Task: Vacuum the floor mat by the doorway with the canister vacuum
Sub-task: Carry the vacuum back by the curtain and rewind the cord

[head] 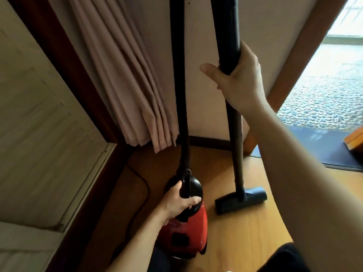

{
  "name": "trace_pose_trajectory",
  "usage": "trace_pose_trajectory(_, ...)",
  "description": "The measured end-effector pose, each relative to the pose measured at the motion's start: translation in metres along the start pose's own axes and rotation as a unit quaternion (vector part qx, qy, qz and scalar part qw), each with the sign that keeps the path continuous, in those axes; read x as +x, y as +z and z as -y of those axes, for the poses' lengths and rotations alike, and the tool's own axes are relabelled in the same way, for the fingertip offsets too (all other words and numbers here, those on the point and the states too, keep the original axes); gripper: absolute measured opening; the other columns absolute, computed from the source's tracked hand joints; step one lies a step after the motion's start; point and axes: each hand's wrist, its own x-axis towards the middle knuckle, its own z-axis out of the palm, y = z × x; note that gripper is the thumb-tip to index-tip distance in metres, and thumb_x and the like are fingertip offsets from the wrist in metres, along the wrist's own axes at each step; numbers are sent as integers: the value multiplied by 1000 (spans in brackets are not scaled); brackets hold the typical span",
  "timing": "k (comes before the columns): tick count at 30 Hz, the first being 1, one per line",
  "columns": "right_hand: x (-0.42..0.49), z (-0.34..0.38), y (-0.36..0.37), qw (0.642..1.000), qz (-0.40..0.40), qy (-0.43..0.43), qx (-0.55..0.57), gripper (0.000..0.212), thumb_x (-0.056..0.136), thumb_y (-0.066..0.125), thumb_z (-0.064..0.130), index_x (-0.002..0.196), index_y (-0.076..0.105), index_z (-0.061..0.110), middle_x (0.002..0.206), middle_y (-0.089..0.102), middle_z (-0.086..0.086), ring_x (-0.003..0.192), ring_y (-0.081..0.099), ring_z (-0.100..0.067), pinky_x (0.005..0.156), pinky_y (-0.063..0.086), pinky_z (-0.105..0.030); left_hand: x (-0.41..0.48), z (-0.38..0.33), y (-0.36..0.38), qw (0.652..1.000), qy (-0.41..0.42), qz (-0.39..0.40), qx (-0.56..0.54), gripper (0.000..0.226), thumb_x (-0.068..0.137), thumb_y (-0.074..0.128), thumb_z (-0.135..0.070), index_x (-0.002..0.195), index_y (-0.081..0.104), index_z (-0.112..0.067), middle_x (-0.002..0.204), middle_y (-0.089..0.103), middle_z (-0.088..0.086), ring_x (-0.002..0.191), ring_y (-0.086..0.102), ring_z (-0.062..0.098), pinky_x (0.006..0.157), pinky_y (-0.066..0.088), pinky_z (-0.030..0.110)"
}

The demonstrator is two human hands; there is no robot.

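- While we stand in the corner, our left hand (pixel 177 203) has its fingers (pixel 191 200) clenched around the black carry handle of the red canister vacuum (pixel 186 226) on the wooden floor (pixel 245 232).
- Our right hand (pixel 239 83) grasps the black wand (pixel 228 36), near upright, its floor head (pixel 240 200) resting beside the canister.
- Hose (pixel 179 75) rises straight up beside the curtain (pixel 125 75).
- Dark floor mat (pixel 314 146) lies at the doorway, right of the wand.

Left hand (pixel 179 201) clasps red canister (pixel 186 224) handle; right hand (pixel 238 79) wraps upright wand (pixel 229 55); nozzle (pixel 240 200) on floor (pixel 245 232).
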Motion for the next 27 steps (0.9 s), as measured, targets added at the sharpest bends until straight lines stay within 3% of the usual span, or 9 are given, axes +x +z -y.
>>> trace_pose_trajectory(4, 5, -3, -4, 1000, 11, 4, 22, 37, 88, 74, 23, 112, 52, 6, 91, 60, 0, 79, 68, -18, 67, 63, -41, -10, -3, 5, 1000, 11, 13, 18, 59, 71, 75, -48, 126, 60, -32, 99, 73, 0, 77, 72, 10, 86, 60, 37)
trace_pose_trajectory(6, 5, -2, -10, 999, 13, -8, 41, 32, 89, 75, 17, 111, 51, 11, 92, 57, 6, 79, 68, -14, 66, 64, -34, -10, -4, 6, 999, 8, 14, 35, 69, 67, 74, -54, 131, 57, -33, 102, 73, -3, 81, 73, 10, 89, 60, 39)
trace_pose_trajectory(10, 12, -3, -19, 997, 8, -33, 76, 34, 88, 77, 20, 108, 50, 15, 93, 52, -15, 84, 66, -37, 66, 64, -39, -6, -5, 8, 998, 9, 27, 50, 75, 67, 75, -57, 135, 54, -32, 111, 71, -3, 85, 73, 11, 88, 60, 41)
trace_pose_trajectory(15, 30, -2, -24, 993, -25, -71, 91, 35, 88, 76, 19, 110, 49, 14, 89, 52, -12, 76, 62, -17, 65, 63, -37, -5, -11, 4, 1000, -2, 8, 12, 59, 69, 74, -48, 125, 62, -31, 107, 72, -1, 76, 71, 15, 84, 61, 38)
trace_pose_trajectory(18, 38, -8, -17, 988, -36, -73, 133, 43, 89, 76, 17, 121, 49, 11, 90, 57, -4, 78, 63, -17, 65, 60, -35, 4, -17, 4, 1000, -11, -4, 1, 64, 65, 74, -52, 123, 63, -30, 107, 73, -2, 85, 74, 23, 87, 60, 45)
trace_pose_trajectory(20, 43, -14, -9, 984, -43, -56, 166, 46, 89, 76, 15, 124, 48, 4, 91, 59, -8, 75, 63, -19, 65, 58, -34, 13, -23, 6, 1000, -7, -17, -8, 59, 65, 75, -52, 119, 66, -29, 106, 74, 0, 87, 74, 24, 87, 60, 46)
trace_pose_trajectory(22, 49, -21, -6, 981, -45, -50, 181, 39, 90, 75, 13, 118, 49, 5, 87, 59, -12, 69, 62, -19, 65, 57, -35, 23, -28, 6, 999, -3, -31, -17, 56, 67, 74, -51, 119, 66, -29, 109, 72, 0, 84, 72, 20, 85, 61, 43)
trace_pose_trajectory(27, 52, -44, 6, 983, -25, 10, 182, 27, 83, 80, 13, 91, 54, 12, 76, 61, -9, 64, 61, -25, 65, 58, -50, 43, -32, 1, 999, -1, -43, -14, 79, 63, 70, -63, 136, 55, -37, 125, 65, -4, 92, 72, 15, 88, 60, 40)
